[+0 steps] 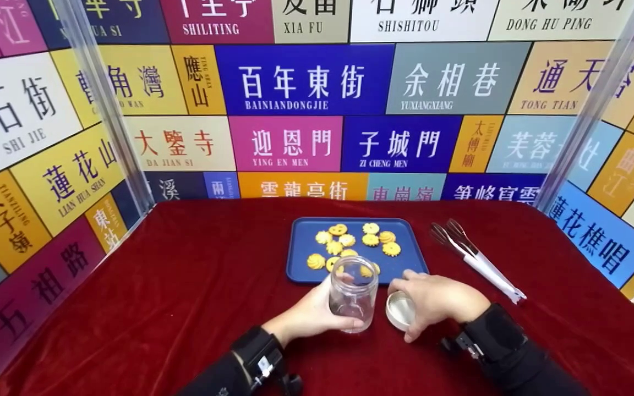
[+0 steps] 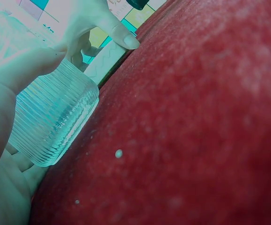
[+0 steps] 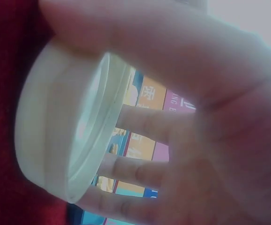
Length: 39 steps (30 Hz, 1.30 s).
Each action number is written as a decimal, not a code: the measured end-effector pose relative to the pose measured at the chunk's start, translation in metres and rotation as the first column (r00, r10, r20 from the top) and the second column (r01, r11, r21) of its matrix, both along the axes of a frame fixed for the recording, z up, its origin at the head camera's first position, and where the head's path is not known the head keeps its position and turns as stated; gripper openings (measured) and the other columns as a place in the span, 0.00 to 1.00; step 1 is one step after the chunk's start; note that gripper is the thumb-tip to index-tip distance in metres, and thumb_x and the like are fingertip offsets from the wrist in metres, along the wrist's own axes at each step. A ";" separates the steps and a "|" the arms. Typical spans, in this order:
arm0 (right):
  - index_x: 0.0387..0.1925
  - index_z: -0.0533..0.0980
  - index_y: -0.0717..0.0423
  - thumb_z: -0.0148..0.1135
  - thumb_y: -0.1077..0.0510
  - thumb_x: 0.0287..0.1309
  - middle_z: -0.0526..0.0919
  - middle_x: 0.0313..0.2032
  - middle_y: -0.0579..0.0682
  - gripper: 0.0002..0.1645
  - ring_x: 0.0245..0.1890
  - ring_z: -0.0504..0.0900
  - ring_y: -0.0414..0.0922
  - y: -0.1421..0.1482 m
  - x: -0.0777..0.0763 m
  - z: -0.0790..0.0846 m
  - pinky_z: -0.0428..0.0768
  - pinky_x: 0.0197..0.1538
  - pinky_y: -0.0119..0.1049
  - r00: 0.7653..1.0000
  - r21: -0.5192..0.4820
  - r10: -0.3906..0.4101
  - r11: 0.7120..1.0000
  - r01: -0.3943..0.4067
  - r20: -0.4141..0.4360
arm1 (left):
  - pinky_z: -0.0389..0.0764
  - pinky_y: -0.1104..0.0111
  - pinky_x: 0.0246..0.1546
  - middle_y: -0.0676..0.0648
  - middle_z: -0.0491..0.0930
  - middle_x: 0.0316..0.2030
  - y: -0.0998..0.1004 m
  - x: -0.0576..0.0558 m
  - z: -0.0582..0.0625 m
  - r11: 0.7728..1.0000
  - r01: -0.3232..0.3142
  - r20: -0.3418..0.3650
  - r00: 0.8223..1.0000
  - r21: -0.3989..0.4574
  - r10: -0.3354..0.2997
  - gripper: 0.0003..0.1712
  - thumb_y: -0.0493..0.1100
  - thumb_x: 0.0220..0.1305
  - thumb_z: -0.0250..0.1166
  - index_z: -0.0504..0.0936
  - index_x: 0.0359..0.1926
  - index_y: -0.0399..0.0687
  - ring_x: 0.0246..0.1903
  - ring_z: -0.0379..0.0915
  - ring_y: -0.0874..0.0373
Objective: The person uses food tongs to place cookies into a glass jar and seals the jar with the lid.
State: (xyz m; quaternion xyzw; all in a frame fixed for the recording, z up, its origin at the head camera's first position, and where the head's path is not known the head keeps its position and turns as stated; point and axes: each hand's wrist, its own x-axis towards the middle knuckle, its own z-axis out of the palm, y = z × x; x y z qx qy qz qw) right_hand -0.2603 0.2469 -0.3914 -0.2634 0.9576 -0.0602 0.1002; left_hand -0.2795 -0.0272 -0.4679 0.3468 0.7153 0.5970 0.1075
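In the head view my left hand [image 1: 317, 311] grips a clear glass jar [image 1: 356, 308] around its side, its open mouth turned up. Ribbed glass shows along the jar's lower wall in the left wrist view. To the right, my right hand [image 1: 432, 300] holds a round pale lid [image 1: 399, 311] by its rim, thumb on one edge and fingers on the other. The right wrist view shows the lid [image 3: 65, 122] tilted, its hollow underside turned towards the palm. Jar and lid are a short gap apart, both near the red cloth.
Behind the hands lies a blue tray [image 1: 300, 242] with several yellow cookies on it, partly hidden by the jar. Metal tongs with white handles [image 1: 482, 264] lie to its right. A red cloth [image 1: 185, 275] covers the table, and printed sign panels [image 1: 306, 80] surround it.
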 end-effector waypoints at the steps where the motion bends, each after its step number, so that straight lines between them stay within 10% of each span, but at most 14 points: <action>1: 0.52 0.79 0.46 0.93 0.43 0.28 0.74 0.43 0.45 0.45 0.41 0.79 0.47 0.000 0.000 0.000 0.82 0.43 0.47 1.000 0.002 -0.004 1.000 0.004 0.009 | 0.74 0.64 0.69 0.57 0.81 0.62 0.000 0.000 0.000 1.000 -0.002 0.001 1.000 -0.001 0.002 0.50 0.40 0.56 0.83 0.66 0.75 0.56 0.63 0.77 0.60; 14: 0.56 0.79 0.48 0.92 0.41 0.32 0.77 0.46 0.46 0.48 0.43 0.79 0.46 0.005 -0.003 0.006 0.81 0.47 0.46 0.998 -0.052 0.014 0.999 -0.010 0.064 | 0.74 0.65 0.69 0.57 0.81 0.61 0.000 0.000 0.000 1.000 -0.013 0.007 1.000 -0.008 0.013 0.50 0.40 0.56 0.83 0.65 0.75 0.54 0.63 0.77 0.61; 21: 0.57 0.82 0.54 0.81 0.41 0.54 0.81 0.50 0.52 0.34 0.44 0.81 0.47 0.029 -0.015 0.020 0.82 0.49 0.49 0.995 -0.146 -0.026 0.989 0.011 -0.100 | 0.74 0.64 0.70 0.56 0.81 0.62 0.000 0.000 0.001 1.000 0.003 0.009 1.000 0.000 -0.003 0.53 0.40 0.56 0.83 0.62 0.77 0.43 0.63 0.77 0.60; 28: 0.54 0.82 0.57 0.75 0.41 0.63 0.82 0.49 0.57 0.29 0.49 0.83 0.56 0.069 -0.034 0.022 0.82 0.51 0.59 0.935 -0.251 -0.293 0.938 0.239 -0.202 | 0.72 0.64 0.70 0.55 0.81 0.62 -0.001 0.002 0.001 0.999 -0.023 -0.021 1.000 -0.032 0.023 0.54 0.42 0.56 0.83 0.62 0.77 0.41 0.64 0.76 0.60; 39: 0.58 0.76 0.68 0.70 0.46 0.65 0.78 0.48 0.68 0.33 0.47 0.78 0.63 0.118 -0.052 0.005 0.77 0.50 0.64 0.847 -0.315 -0.490 0.852 0.417 -0.204 | 0.73 0.64 0.70 0.58 0.81 0.62 0.000 0.000 0.001 0.999 -0.031 -0.015 0.999 -0.044 0.030 0.55 0.43 0.56 0.84 0.62 0.78 0.44 0.63 0.76 0.62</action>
